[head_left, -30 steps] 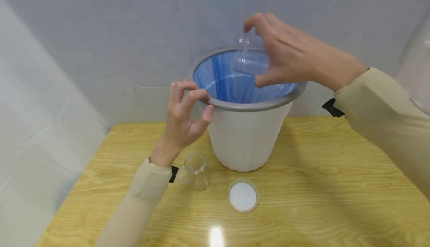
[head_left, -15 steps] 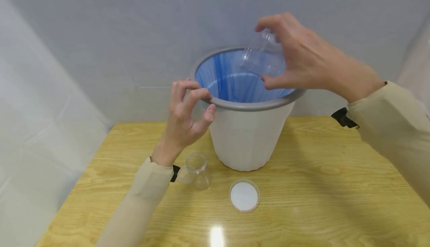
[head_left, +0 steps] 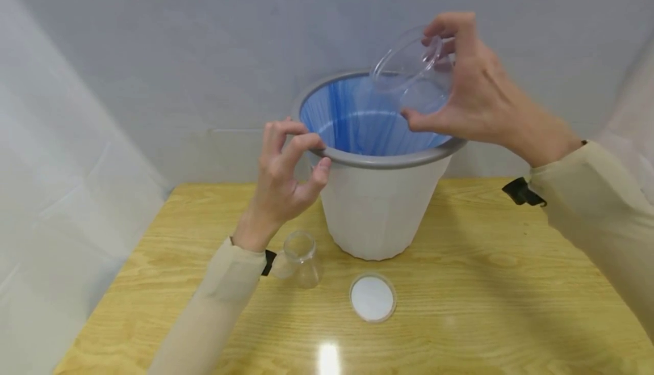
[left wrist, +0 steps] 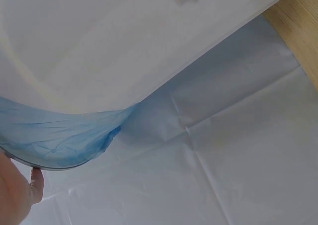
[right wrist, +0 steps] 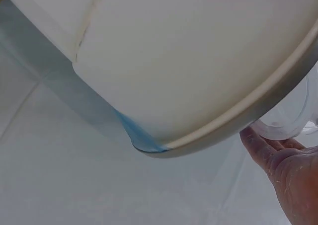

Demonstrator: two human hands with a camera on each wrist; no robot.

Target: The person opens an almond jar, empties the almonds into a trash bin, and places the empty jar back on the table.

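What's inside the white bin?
The bin holds a blue liner, visible on the far and side walls. No contents show; the bottom is hidden by the near rim.

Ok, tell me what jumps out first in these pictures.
A white bin with a blue liner stands mid-table. The right hand holds a clear dish tilted above the bin's opening, while the left hand grips the grey rim. In front stand a small glass flask and a white-filled dish.
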